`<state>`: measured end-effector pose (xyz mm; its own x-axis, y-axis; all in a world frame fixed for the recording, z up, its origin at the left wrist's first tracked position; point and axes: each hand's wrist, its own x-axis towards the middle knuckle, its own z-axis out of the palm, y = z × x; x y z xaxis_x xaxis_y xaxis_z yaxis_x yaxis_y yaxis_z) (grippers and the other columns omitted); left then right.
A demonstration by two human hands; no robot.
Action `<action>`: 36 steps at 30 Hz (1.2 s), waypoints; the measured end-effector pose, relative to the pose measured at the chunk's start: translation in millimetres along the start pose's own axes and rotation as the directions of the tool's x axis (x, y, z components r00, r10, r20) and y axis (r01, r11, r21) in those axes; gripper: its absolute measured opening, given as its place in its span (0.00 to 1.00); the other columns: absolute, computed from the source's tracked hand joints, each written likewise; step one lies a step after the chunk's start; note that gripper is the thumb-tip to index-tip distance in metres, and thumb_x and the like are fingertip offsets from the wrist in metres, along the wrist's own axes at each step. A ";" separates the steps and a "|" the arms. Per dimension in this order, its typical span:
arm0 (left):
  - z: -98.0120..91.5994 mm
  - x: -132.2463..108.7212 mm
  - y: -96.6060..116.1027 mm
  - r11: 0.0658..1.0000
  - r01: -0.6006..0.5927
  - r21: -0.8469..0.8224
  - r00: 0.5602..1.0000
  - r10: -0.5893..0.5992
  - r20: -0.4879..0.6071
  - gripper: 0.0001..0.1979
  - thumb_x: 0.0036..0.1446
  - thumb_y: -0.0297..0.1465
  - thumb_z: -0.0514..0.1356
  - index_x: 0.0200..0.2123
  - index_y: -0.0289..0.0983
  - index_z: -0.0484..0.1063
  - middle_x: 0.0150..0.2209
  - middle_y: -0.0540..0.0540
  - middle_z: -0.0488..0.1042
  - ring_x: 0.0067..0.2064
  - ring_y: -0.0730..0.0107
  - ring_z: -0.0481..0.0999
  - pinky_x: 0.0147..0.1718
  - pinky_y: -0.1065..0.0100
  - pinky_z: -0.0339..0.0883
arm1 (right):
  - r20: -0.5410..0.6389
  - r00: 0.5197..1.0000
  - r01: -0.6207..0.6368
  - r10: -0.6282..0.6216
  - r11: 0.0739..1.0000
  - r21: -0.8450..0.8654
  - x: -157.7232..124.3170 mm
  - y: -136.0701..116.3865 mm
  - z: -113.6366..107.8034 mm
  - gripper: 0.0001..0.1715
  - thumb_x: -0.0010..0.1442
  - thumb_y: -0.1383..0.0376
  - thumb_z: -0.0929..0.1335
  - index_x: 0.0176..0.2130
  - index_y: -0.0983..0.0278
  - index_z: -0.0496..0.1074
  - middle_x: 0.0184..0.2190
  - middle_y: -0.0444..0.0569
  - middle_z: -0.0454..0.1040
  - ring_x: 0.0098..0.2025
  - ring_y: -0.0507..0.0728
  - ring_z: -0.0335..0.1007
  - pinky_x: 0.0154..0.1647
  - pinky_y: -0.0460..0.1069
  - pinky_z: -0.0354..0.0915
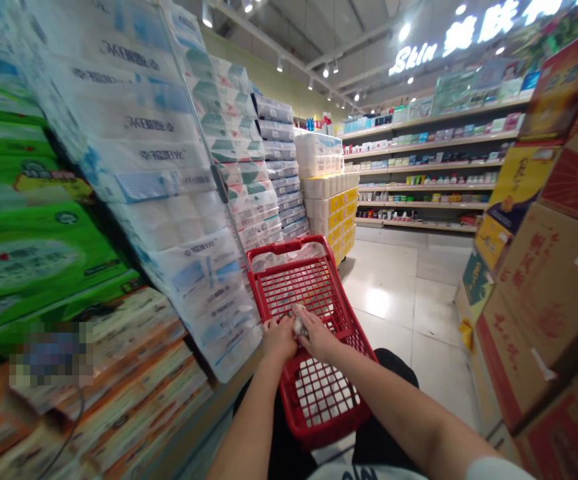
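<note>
A red plastic shopping basket with grid sides stands tilted in front of my legs. Over its middle my two hands meet. My left hand has its fingers curled, close against a small pale, mottled thing. From the other side my right hand closes round the same thing, its fingers bent toward the left hand. What this small thing is cannot be made out, as the fingers partly cover it. Some pale and yellowish contents show dimly through the basket's grid.
Tall stacks of white paper packs and green packs line the left. Cardboard cartons are piled at the right. Between them runs a tiled floor toward stocked shelves. A blurred-out patch lies lower left.
</note>
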<state>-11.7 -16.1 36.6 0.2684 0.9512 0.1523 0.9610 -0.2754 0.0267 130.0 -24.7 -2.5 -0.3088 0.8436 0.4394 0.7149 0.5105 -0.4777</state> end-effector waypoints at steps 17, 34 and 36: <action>7.9 -3.2 -1.1 0.999 -0.017 -0.040 0.999 0.015 -0.032 0.40 0.47 0.27 0.58 0.64 0.49 0.51 0.57 0.48 0.68 0.60 0.55 0.60 0.58 0.55 0.43 | -0.122 0.975 -0.222 0.187 0.877 -0.426 -24.6 21.1 -16.1 0.36 0.62 0.60 0.63 0.66 0.53 0.50 0.65 0.54 0.56 0.60 0.66 0.55 0.52 0.62 0.58; 12.9 -1.2 -3.2 0.999 -0.029 -0.035 0.998 0.027 -0.061 0.37 0.45 0.26 0.58 0.61 0.49 0.59 0.54 0.50 0.70 0.58 0.56 0.61 0.58 0.56 0.45 | -0.041 0.939 -0.330 0.342 0.860 -0.389 -17.0 20.1 -14.8 0.34 0.65 0.62 0.59 0.67 0.54 0.47 0.66 0.51 0.53 0.60 0.66 0.56 0.48 0.61 0.63; 13.2 -1.6 -3.8 0.998 -0.040 -0.044 0.997 0.037 -0.070 0.36 0.45 0.26 0.58 0.60 0.49 0.61 0.54 0.50 0.71 0.58 0.56 0.61 0.58 0.56 0.45 | -0.067 0.951 -0.301 0.301 0.860 -0.412 -22.2 22.3 -13.7 0.33 0.64 0.63 0.59 0.67 0.55 0.48 0.64 0.53 0.57 0.59 0.65 0.57 0.49 0.61 0.62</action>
<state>-14.9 -14.7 23.2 0.2982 0.9284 0.2219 0.9456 -0.3191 0.0643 161.4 -34.3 -12.4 -0.0370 0.9450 0.3251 0.9663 0.1168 -0.2296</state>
